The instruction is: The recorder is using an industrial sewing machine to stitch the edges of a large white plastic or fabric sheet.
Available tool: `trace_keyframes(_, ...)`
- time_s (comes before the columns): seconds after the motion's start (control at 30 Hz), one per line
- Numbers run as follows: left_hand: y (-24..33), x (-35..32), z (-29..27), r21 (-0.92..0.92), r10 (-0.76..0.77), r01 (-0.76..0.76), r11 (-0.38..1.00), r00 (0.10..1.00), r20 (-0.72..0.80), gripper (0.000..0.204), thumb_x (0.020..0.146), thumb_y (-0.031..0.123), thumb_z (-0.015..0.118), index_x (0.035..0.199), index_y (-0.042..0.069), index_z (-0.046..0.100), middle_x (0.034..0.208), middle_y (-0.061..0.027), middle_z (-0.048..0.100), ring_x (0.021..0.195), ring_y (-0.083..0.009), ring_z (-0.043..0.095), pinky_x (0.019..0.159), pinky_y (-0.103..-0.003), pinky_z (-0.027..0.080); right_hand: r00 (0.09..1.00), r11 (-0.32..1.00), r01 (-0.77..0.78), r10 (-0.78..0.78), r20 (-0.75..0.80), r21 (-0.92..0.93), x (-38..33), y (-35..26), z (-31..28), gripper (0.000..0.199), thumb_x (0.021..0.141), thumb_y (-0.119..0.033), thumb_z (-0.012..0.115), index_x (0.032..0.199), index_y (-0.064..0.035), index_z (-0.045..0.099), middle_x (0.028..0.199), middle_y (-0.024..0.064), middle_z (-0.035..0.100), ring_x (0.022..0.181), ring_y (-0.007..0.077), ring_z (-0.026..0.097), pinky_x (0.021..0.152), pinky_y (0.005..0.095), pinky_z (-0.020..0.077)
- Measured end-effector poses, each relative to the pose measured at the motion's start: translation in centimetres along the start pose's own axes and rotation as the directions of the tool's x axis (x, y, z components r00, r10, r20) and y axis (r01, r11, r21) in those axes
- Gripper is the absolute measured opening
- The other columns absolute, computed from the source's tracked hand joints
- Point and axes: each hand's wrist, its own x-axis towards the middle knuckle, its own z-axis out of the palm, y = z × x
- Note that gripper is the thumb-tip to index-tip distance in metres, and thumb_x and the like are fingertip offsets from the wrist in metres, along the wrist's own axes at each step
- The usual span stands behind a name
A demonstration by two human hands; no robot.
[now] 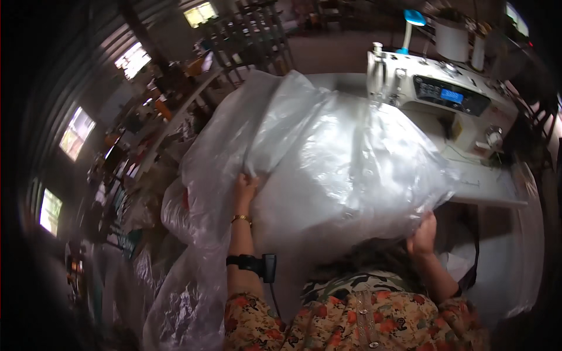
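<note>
A large, shiny, translucent plastic sheet (333, 164) spreads across the sewing table and hangs down its left side in loose folds. My left hand (246, 188) is closed on a fold of it, left of the middle, with the fingertips partly lost in the film. At the sheet's near right corner, my right hand (422, 235) grips the edge between thumb and fingers. Beyond the sheet's right part stands a white sewing machine (433, 88) with a lit blue display. The sheet's far right edge lies close to the needle area; whether it is under the presser foot I cannot tell.
A small blue-shaded lamp (414, 19) shines above the machine, beside a white pot-like container (451, 41). The white tabletop (477, 184) shows at right. Cluttered goods and plastic (140, 205) crowd the left side. Stacked chair-like frames (249, 44) stand behind.
</note>
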Motion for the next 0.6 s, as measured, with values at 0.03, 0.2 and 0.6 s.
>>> trace_keyframes(0.03, -0.9, -0.2, 0.2, -0.149, 0.044, -0.038, 0.988, 0.998, 0.037, 0.03, 0.082, 0.026, 0.072, 0.088, -0.001, 0.061, 0.076, -0.0147, 0.065, 0.07, -0.0184, 0.06, 0.067, -0.034, 0.049, 0.999, 1.0, -0.009, 0.01, 0.042, -0.024, -0.2, 0.2, 0.4, 0.032, 0.105, -0.021, 0.041, 0.127, -0.0011, 0.051, 0.118, 0.01, 0.061, 0.106, 0.0213, 0.061, 0.093, 0.0372, 0.0504)
trace_keyframes(0.2, -0.5, -2.8, 0.7, -0.133, 0.072, -0.075, 0.988, 0.997, -0.024, 0.033, 0.085, 0.026, 0.065, 0.076, -0.004, 0.057, 0.068, -0.0164, 0.06, 0.06, -0.0224, 0.052, 0.059, -0.039, 0.043, 0.994, 0.999, 0.047, -0.047, -0.099, 0.005, 1.7, 0.1, 2.0, 0.025, 0.104, -0.019, 0.045, 0.118, -0.0019, 0.056, 0.105, 0.0086, 0.065, 0.093, 0.0189, 0.064, 0.082, 0.0344, 0.0534)
trace_keyframes(0.6, 2.1, -9.1, -9.7, 0.502, 0.061, 0.137, 0.854, 0.931, -0.359, 0.032, 0.092, 0.022, 0.061, 0.11, -0.004, 0.065, 0.109, -0.0206, 0.068, 0.093, -0.0334, 0.067, 0.082, -0.045, 0.052, 0.97, 0.973, 0.119, -0.156, -0.186, -0.197, 10.5, 1.0, 8.2, 0.037, 0.096, -0.024, 0.056, 0.07, 0.0013, 0.05, 0.062, 0.0042, 0.047, 0.06, 0.0126, 0.043, 0.056, 0.0369, 0.0385)
